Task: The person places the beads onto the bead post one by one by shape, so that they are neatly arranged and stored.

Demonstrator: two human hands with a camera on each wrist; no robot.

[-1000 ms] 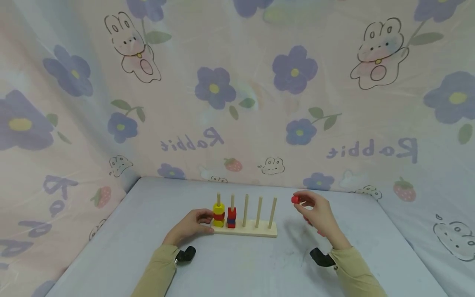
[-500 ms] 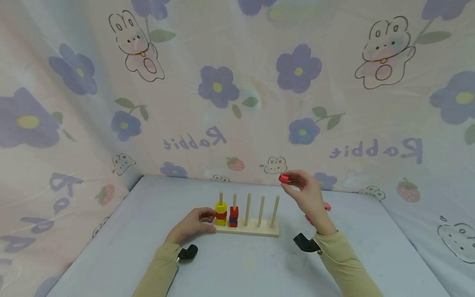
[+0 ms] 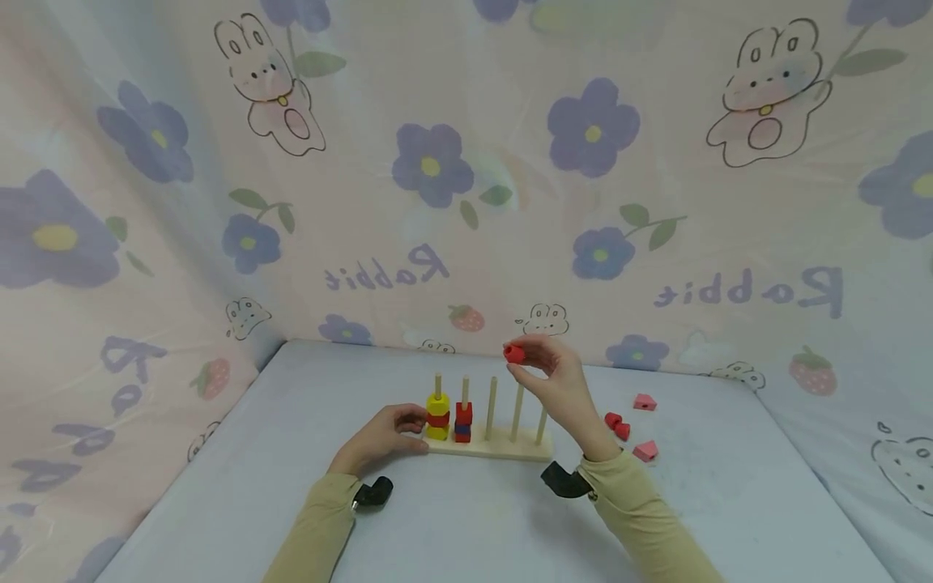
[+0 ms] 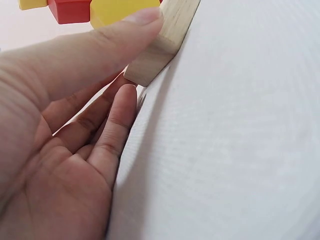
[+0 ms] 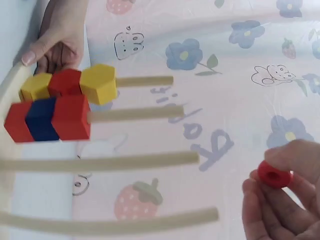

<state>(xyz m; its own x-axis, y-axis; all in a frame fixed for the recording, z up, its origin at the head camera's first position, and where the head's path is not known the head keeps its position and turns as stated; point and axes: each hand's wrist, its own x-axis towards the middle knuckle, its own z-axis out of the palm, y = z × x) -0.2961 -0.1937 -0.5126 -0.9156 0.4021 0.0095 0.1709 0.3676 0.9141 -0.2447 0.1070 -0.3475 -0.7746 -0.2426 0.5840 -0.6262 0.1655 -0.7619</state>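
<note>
1. Shifting leftward since the earlier head frames: right hand [image 3: 560, 380], carrying the red bead [image 3: 513, 354] from 3 o'clock of the wooden rack [image 3: 477, 448] to over it. Left hand [image 3: 385, 437] is staying put.
2. Handling, as judged: bead is looking light and stiff, likely painted wood, perhaps slightly slick on its curve, hardly fragile. Its small size is calling for fingertips round the side wall, keeping both ends of the hole uncovered.
3. Grip: right thumb and fingertips are pinching the bead by its sides; the hole is facing the right wrist camera.
4. Looks: bead is showing strong red, rounded in outline, with a dark hole through the middle.
5. Place: bead is hanging in the air, near 1 o'clock from the rack's middle in the head view, apart from the peg tips in the right wrist view.
6. Left hand is gripping the rack's 9 o'clock end, thumb lying on top.
7. Nearest that hand, a yellow-red-yellow stack [image 3: 437, 418] is sitting on the first peg; a red-blue-red stack [image 3: 463, 423] is sitting on the second. Three more pegs [image 3: 492, 409] are standing rightward.
8. Toward 3 o'clock, two small red pieces [image 3: 622, 431] are lying together, pink blocks [image 3: 645, 451] at their 2 and 4 o'clock.
9. Farther out, a printed curtain [image 3: 503, 235] is hanging at 12 o'clock.
</note>
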